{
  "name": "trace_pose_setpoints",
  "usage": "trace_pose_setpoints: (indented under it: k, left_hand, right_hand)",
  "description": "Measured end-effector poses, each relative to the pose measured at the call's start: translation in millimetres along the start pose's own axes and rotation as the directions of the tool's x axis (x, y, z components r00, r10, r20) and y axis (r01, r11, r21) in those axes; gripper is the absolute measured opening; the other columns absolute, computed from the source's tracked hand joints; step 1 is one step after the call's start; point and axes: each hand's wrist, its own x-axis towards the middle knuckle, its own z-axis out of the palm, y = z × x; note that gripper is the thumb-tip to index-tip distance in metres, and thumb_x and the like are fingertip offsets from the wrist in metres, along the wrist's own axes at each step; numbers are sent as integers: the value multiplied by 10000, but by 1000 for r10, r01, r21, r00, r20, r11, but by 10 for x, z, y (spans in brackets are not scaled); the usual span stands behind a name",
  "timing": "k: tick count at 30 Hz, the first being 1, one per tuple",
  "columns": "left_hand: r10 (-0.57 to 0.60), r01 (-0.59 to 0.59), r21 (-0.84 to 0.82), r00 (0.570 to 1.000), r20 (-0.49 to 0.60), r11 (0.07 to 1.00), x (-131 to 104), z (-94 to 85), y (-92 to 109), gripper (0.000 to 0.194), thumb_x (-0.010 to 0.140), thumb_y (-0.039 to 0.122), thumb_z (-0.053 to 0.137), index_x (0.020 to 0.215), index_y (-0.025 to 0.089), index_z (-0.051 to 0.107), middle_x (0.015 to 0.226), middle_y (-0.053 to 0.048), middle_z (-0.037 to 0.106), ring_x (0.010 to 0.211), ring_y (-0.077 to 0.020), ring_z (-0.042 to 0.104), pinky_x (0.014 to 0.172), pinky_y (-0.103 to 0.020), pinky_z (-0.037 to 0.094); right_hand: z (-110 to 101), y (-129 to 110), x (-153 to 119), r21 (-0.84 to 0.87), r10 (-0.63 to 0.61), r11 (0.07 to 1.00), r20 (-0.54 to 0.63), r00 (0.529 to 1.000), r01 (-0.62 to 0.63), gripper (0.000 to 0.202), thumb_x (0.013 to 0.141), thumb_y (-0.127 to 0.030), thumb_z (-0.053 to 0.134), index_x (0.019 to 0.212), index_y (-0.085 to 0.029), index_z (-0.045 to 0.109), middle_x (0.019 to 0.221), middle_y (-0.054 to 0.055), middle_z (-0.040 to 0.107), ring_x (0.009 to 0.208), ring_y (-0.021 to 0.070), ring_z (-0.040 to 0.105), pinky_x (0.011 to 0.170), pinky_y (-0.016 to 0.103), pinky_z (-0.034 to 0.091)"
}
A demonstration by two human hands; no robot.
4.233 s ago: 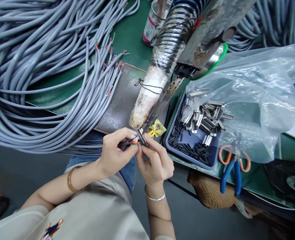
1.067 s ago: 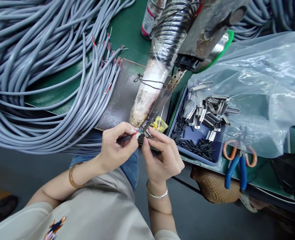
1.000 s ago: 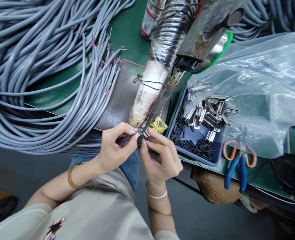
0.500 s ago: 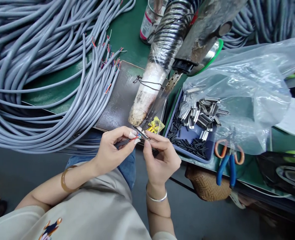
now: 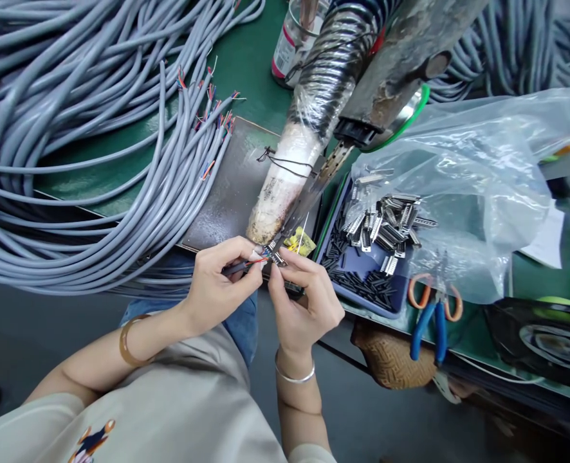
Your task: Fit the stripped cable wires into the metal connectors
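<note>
My left hand (image 5: 220,273) is closed on the end of a grey cable (image 5: 233,269), whose thin red and blue wires stick out between thumb and forefinger. My right hand (image 5: 309,292) pinches a small metal multi-pin connector (image 5: 278,258) between thumb and fingers. The wire ends meet the connector's row of pins. Right above it, the lower end of a fixed soldering iron (image 5: 336,161) comes down to the connector; whether it touches cannot be made out. A white-wrapped hose end (image 5: 273,199) opens just beside the iron.
Many grey cables (image 5: 135,193) with stripped ends lie at left. At right, a blue tray (image 5: 357,257) holds loose connectors (image 5: 386,225) and black sleeves (image 5: 367,286), partly under a plastic bag (image 5: 478,193). Blue-handled pliers (image 5: 430,328) hang at the edge. A yellow sponge (image 5: 302,241) lies behind my fingers.
Both hands have shifted slightly left, and the connector has moved in under the iron's lower end. The whole view has moved a little. Both grips stay closed.
</note>
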Motion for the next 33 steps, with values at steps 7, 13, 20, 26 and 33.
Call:
trace_pose_setpoints:
  k: [7,13,20,26,33]
  left_hand:
    - [43,-43,-35,999,-9,998,27,-18,20,113,855,115,703,780,176,644,714,12,645,548,-64,520,496,-159,409]
    - [-95,96,-62,995,15,993,34,-21,43,110,820,114,696,748,168,633,713,-7,681,586,-83,585,537,-162,477]
    - [-205,212,-85,975,85,973,16,-81,95,84,777,144,743,808,170,669,678,4,674,514,-68,520,478,-163,436]
    - [-311,392,-261,901,303,882,45,-203,178,64,771,130,693,829,155,701,721,-33,723,567,-90,587,521,-179,471]
    - [-365,466,-242,856,365,851,-21,-208,170,103,741,114,660,828,133,711,564,44,548,484,-50,384,463,-169,311]
  right_hand:
    - [7,-19,30,1,-14,1000,-16,1000,14,213,839,-64,795,928,-234,703,1092,31,811,896,151,792,815,276,671]
    - [-5,-1,-28,-70,-139,988,2,990,138,190,861,-96,782,902,-231,655,1092,49,815,901,159,804,801,259,677]
    - [-57,17,-73,-36,-47,998,-8,999,47,195,863,-97,784,897,-227,642,1021,28,829,843,147,807,738,232,660]
    - [-141,-40,-86,154,278,948,25,960,-279,78,950,-168,694,926,-207,631,881,9,805,715,149,789,613,228,635]
    - [-306,-146,-78,-24,121,992,-74,990,-123,124,954,-222,701,1048,-244,778,684,-33,717,420,81,558,433,215,444]
